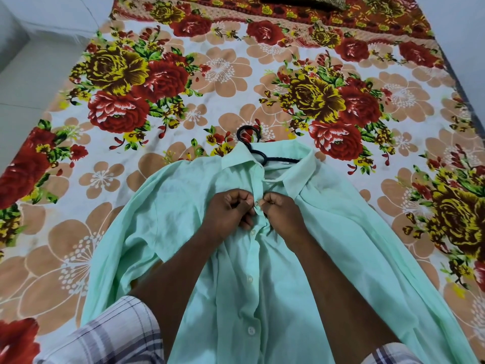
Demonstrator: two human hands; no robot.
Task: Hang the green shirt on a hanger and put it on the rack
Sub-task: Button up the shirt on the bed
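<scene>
**Buttoning the shirt on its hanger**

On the left, the floral bedsheet [105,179] lies bare beside the green shirt [183,211], which is spread front-up on the bed. My left hand [228,214] pinches the left edge of the placket, fingers together on the cloth. Between my hands sits the button [257,203] near the collar. My right hand [282,214] grips the other edge, fingers clamped on fabric. The black hanger [249,137] is already inside the collar, its hook poking out. I judge the buttoning is underway; next I lift by the hook and find the rack, which is out of sight.
</scene>
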